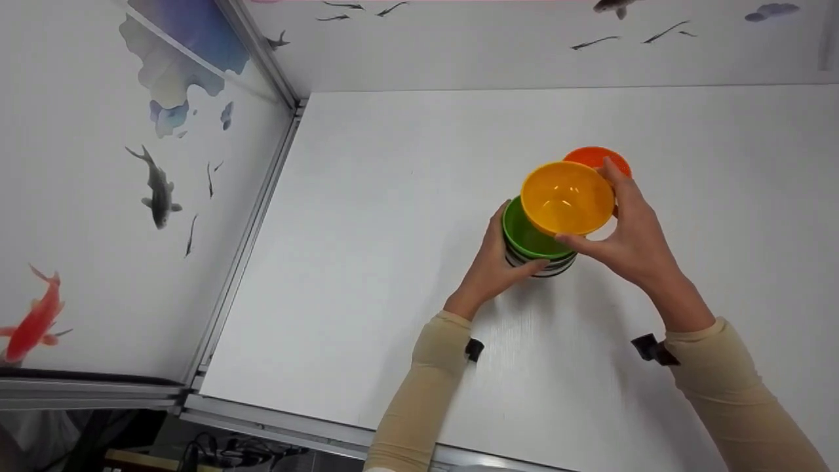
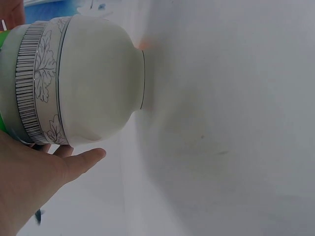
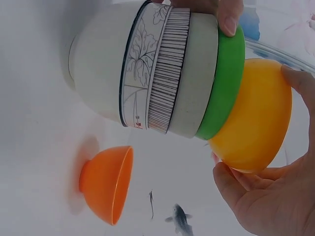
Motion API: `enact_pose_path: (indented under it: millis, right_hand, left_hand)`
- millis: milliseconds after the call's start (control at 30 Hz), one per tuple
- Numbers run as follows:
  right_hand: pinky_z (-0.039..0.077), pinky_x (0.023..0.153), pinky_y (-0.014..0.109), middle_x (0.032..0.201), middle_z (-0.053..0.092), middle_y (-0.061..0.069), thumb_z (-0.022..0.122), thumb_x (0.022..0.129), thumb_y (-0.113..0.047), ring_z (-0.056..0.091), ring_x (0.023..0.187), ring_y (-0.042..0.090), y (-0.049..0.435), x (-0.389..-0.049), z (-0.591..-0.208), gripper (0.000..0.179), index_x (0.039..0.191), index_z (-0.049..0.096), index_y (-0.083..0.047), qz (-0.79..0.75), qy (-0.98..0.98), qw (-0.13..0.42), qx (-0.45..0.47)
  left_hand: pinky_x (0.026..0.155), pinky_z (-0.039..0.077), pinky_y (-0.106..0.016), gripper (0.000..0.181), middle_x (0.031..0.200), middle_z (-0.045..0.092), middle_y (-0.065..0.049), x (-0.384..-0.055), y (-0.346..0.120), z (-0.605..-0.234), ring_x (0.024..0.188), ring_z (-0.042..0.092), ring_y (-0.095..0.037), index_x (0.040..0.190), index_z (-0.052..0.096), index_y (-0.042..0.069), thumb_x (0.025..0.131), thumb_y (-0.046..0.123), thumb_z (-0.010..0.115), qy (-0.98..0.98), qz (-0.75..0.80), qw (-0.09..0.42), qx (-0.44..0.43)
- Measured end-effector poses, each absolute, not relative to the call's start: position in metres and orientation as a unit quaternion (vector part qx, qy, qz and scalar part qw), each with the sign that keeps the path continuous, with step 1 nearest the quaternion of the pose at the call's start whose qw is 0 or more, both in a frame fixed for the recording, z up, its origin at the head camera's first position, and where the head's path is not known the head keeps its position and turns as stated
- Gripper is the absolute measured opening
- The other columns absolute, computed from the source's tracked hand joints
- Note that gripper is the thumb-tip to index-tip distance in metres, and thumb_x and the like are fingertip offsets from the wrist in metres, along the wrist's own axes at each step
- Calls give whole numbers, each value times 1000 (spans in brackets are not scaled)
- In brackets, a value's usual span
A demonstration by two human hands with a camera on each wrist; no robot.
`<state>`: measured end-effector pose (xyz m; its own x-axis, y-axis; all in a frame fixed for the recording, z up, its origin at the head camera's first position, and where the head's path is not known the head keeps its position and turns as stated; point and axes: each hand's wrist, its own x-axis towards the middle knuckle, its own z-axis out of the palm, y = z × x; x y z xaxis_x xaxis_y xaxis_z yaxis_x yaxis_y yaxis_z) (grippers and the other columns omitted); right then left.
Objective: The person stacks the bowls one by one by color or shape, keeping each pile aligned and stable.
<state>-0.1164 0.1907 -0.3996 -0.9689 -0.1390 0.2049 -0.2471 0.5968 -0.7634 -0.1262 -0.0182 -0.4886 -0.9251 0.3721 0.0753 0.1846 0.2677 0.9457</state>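
My right hand holds a yellow bowl by its rim, thumb on the near side and fingers on the far side. The bowl is tilted and overlaps the mouth of a green bowl. That green bowl sits at the top of a stack of white bowls with dark stripes and a leaf pattern. Around the stack's left side curls my left hand, its thumb near the front rim. In the right wrist view the yellow bowl's underside meets the green rim. An orange bowl stands upright beside the stack.
Under the bowls is a white tabletop. White panels with painted fish rise at the left and back, joined by a metal frame. Below the table's front edge, dark cables show at the lower left.
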Motion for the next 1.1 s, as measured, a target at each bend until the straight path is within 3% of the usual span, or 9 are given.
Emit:
enact_pose_path:
  millis: [533, 1100]
  right_hand:
    - [40, 107, 66, 152, 40, 22, 86, 77, -25, 44, 133, 41, 185, -114, -412, 103, 157, 23, -3, 434, -891, 54, 124]
    - [34, 113, 65, 158, 35, 22, 87, 76, -22, 40, 139, 43, 179, -112, -421, 102, 155, 26, -1, 416, -899, 44, 131]
  left_hand:
    - [122, 31, -31, 104, 158, 29, 0, -126, -19, -487, 139, 36, -12, 159, 8, 21, 84, 32, 80, 798, 575, 82, 163]
    - [124, 26, -29, 102, 160, 28, -4, -127, -17, -488, 142, 35, -13, 158, 10, 16, 84, 28, 78, 791, 581, 72, 180]
